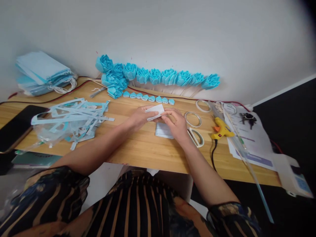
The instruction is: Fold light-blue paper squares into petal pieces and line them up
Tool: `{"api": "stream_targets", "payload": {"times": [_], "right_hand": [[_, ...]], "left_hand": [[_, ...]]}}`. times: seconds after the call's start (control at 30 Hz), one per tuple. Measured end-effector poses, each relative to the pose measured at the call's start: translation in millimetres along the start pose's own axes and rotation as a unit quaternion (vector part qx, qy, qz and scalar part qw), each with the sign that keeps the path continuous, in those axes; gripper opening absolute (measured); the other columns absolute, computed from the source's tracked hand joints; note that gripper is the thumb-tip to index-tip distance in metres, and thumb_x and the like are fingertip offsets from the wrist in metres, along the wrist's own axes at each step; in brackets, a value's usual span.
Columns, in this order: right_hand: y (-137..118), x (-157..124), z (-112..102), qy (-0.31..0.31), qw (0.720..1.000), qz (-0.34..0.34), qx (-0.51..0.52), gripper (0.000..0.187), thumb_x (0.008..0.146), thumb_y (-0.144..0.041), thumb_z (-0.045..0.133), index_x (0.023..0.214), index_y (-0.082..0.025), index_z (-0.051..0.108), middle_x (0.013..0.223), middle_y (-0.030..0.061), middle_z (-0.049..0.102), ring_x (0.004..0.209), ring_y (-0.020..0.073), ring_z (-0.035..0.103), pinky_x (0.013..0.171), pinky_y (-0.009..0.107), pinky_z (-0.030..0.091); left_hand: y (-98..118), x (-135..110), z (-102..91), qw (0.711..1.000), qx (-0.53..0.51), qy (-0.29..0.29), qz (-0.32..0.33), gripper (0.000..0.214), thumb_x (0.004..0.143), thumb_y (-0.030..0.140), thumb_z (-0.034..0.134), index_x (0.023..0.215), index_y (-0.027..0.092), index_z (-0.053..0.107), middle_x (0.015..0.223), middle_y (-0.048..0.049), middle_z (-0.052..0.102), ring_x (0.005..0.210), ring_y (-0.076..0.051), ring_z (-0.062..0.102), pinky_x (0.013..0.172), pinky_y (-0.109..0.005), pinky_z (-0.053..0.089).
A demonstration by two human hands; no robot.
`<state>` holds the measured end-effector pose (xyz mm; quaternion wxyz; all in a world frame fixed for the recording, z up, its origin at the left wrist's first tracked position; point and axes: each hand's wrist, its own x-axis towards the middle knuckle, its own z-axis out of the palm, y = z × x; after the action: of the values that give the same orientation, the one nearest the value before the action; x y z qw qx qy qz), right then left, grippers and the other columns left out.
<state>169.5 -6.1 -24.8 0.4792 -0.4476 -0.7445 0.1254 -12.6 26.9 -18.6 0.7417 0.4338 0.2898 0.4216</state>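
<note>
Between both hands I hold a small white rectangular piece of mask fabric (155,112) above the wooden table. My left hand (139,117) grips its left end, thumb on top. The fingers of my right hand (175,121) pinch its right edge. Below my right hand lies a small stack of pale cut pieces (163,130). Scissors (197,137) with white handles rest beside my right wrist, their blades hidden by it. Beyond my hands runs a row of small folded blue petals (151,98).
Blue fabric flowers (155,76) line the wall. On the left are cut strips (74,115), a phone (18,126) and stacked face masks (44,70). To the right lie tape rolls (193,119), a yellow glue gun (222,129), keys (248,119) and papers (256,141).
</note>
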Motion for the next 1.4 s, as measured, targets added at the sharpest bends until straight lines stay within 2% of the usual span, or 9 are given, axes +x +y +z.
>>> {"api": "stream_targets", "payload": {"times": [0.1, 0.2, 0.33, 0.5, 0.67, 0.9, 1.07, 1.4], "right_hand": [[-0.3, -1.1, 0.7, -0.001, 1.0, 0.028, -0.003, 0.005, 0.088, -0.028, 0.065, 0.091, -0.027, 0.069, 0.104, 0.0018, 0.074, 0.103, 0.0231, 0.066, 0.094, 0.043, 0.05], [-0.8, -2.5, 1.9, 0.001, 0.998, 0.059, 0.005, 0.016, 0.086, -0.03, 0.067, 0.102, -0.027, 0.068, 0.105, 0.0023, 0.073, 0.101, 0.0225, 0.066, 0.094, 0.043, 0.05], [-1.3, -3.1, 3.4, 0.003, 0.996, 0.08, 0.028, 0.027, 0.085, -0.027, 0.066, 0.111, -0.028, 0.065, 0.102, 0.0026, 0.072, 0.096, 0.0207, 0.066, 0.092, 0.042, 0.052], [-2.1, -2.5, 4.0, 0.021, 0.996, 0.08, 0.027, 0.028, 0.084, -0.022, 0.062, 0.111, -0.027, 0.065, 0.092, 0.0007, 0.069, 0.089, 0.0187, 0.066, 0.089, 0.04, 0.054], [-2.5, -2.2, 3.7, 0.015, 0.996, 0.079, 0.031, 0.03, 0.084, -0.021, 0.06, 0.113, -0.028, 0.064, 0.093, 0.0006, 0.07, 0.089, 0.0181, 0.066, 0.088, 0.039, 0.055], [-2.2, -1.9, 2.4, -0.009, 0.998, 0.061, 0.017, 0.021, 0.082, -0.022, 0.064, 0.102, -0.025, 0.068, 0.104, 0.003, 0.073, 0.098, 0.0205, 0.065, 0.088, 0.039, 0.053], [4.1, -1.6, 3.5, -0.007, 0.998, 0.05, 0.026, 0.005, 0.085, -0.028, 0.066, 0.087, -0.025, 0.07, 0.098, 0.0027, 0.074, 0.097, 0.0214, 0.065, 0.088, 0.041, 0.051], [3.6, -2.7, 4.2, -0.003, 0.998, 0.069, 0.014, 0.006, 0.084, -0.029, 0.066, 0.082, -0.025, 0.068, 0.086, 0.0013, 0.073, 0.084, 0.0198, 0.064, 0.081, 0.038, 0.052]], "left_hand": [[-2.1, 0.0, -1.1, 0.999, 0.029, 0.015, 0.01, 0.034, 0.063, 0.021, 0.083, 0.093, 0.009, 0.073, 0.088, -0.0071, 0.073, 0.077, -0.015, 0.065, 0.079, -0.03, 0.05], [-5.2, 1.5, -3.5, 0.997, 0.063, 0.032, 0.018, 0.038, 0.064, 0.022, 0.082, 0.1, 0.01, 0.073, 0.091, -0.0072, 0.073, 0.078, -0.015, 0.065, 0.079, -0.031, 0.051], [-7.2, 3.0, -5.5, 0.996, 0.087, 0.023, 0.024, 0.043, 0.065, 0.025, 0.082, 0.105, 0.01, 0.072, 0.092, -0.0076, 0.073, 0.079, -0.016, 0.065, 0.079, -0.032, 0.052], [-7.0, 2.4, -4.6, 0.995, 0.1, 0.018, 0.025, 0.039, 0.067, 0.028, 0.081, 0.101, 0.01, 0.072, 0.087, -0.0076, 0.074, 0.076, -0.016, 0.067, 0.076, -0.031, 0.053], [-5.4, 1.7, -3.4, 0.994, 0.105, 0.021, 0.019, 0.038, 0.069, 0.026, 0.079, 0.102, 0.01, 0.072, 0.086, -0.0076, 0.074, 0.074, -0.016, 0.067, 0.075, -0.032, 0.053], [-3.7, 3.2, -4.9, 0.994, 0.076, 0.075, 0.015, 0.042, 0.06, 0.022, 0.084, 0.1, 0.011, 0.074, 0.09, -0.0055, 0.074, 0.075, -0.015, 0.065, 0.078, -0.031, 0.05], [-3.2, 2.8, -2.6, 0.995, 0.077, 0.067, 0.022, 0.038, 0.06, 0.022, 0.082, 0.096, 0.011, 0.073, 0.089, -0.0057, 0.074, 0.077, -0.015, 0.065, 0.079, -0.03, 0.051], [-3.3, 1.7, -2.3, 0.99, 0.124, 0.056, 0.028, 0.037, 0.065, 0.021, 0.079, 0.1, 0.011, 0.073, 0.092, -0.0069, 0.074, 0.078, -0.016, 0.068, 0.078, -0.032, 0.055]]}}
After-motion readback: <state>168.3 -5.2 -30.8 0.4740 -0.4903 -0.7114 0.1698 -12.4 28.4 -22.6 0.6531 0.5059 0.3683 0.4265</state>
